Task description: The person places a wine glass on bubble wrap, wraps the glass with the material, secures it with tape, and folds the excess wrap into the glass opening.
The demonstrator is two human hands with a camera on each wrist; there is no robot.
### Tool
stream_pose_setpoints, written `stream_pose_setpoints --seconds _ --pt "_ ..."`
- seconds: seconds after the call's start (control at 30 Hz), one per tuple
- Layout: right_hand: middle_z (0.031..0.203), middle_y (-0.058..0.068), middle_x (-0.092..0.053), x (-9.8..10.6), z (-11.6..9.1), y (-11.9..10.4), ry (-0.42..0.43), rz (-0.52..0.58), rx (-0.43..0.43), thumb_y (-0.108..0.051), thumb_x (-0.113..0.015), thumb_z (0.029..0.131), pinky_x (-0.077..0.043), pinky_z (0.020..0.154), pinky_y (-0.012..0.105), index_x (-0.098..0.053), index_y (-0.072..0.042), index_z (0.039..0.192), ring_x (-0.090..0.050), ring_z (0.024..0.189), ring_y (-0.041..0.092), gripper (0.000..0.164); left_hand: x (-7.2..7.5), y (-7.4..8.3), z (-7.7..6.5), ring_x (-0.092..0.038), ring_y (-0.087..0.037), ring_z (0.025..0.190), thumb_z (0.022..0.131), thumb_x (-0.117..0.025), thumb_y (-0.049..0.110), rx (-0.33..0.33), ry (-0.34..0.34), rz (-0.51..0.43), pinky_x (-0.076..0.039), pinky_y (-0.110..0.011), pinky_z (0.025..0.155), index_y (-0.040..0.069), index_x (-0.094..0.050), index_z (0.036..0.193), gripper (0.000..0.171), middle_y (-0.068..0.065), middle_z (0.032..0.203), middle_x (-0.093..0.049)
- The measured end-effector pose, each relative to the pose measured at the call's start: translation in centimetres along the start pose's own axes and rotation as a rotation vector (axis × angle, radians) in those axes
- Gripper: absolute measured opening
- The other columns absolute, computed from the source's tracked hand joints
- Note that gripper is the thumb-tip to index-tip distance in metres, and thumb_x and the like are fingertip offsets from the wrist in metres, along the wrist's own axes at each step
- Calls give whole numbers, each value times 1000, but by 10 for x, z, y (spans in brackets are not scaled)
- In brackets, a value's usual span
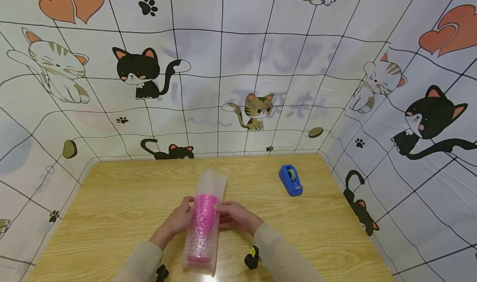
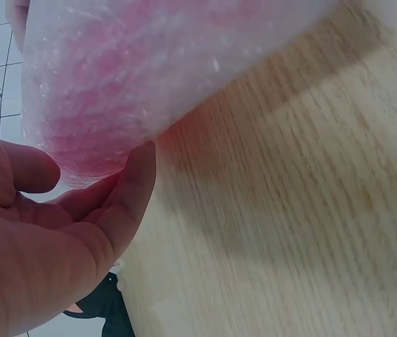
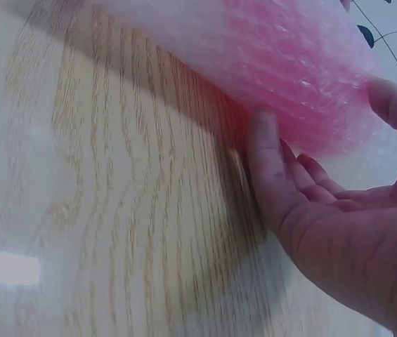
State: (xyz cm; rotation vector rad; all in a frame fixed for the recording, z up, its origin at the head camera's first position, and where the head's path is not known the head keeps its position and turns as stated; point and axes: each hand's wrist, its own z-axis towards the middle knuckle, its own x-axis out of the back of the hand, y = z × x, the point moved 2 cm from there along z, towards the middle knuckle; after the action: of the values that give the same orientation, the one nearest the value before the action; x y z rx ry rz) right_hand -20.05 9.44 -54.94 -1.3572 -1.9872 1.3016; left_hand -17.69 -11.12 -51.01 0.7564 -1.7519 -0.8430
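A long pink object rolled in clear bubble wrap (image 1: 203,228) lies lengthwise in front of me in the head view. Its wrap runs on past the pink part at the far end. From the left side my left hand (image 1: 180,218) holds the roll; in the left wrist view its fingers (image 2: 131,193) reach in under the lower edge. On the opposite side my right hand (image 1: 238,215) grips it, with the thumb (image 3: 393,104) against the wrap and the other fingers at the underside. What exactly is inside the wrap is blurred by the bubbles.
A blue tape dispenser (image 1: 290,180) with a roll of tape stands at the back right of the wooden table (image 1: 141,186). A cloth printed with cats and grid lines (image 1: 201,91) hangs behind the table and along both sides.
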Motion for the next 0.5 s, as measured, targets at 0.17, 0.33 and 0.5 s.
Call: stream_pose_setpoints --seconds 0.17,0.33,0.5 --pt "109 15 -67 2 0 -1 36 -37 -22 -46 -63 92 -58 87 42 -51 1 129 -68 96 24 61 -5 -3 1 -63 -31 104 102 -34 10 2 -5 -16 -53 -39 81 -6 -34 138 39 -30 123 -61" --pt "106 13 -68 3 1 -1 60 -81 -19 -48 -64 91 -59 84 40 -53 0 129 -68 93 22 62 -7 -3 1 -63 -25 94 101 -34 8 8 2 -34 -51 -32 73 -7 -38 135 37 -27 118 -63" --pt "103 11 -70 3 1 -3 89 -135 -11 -49 -62 91 -59 83 38 -58 -1 125 -68 91 20 60 -9 -3 3 -63 -28 105 101 -38 10 3 10 4 -55 -40 83 -6 -45 136 39 -25 124 -61"
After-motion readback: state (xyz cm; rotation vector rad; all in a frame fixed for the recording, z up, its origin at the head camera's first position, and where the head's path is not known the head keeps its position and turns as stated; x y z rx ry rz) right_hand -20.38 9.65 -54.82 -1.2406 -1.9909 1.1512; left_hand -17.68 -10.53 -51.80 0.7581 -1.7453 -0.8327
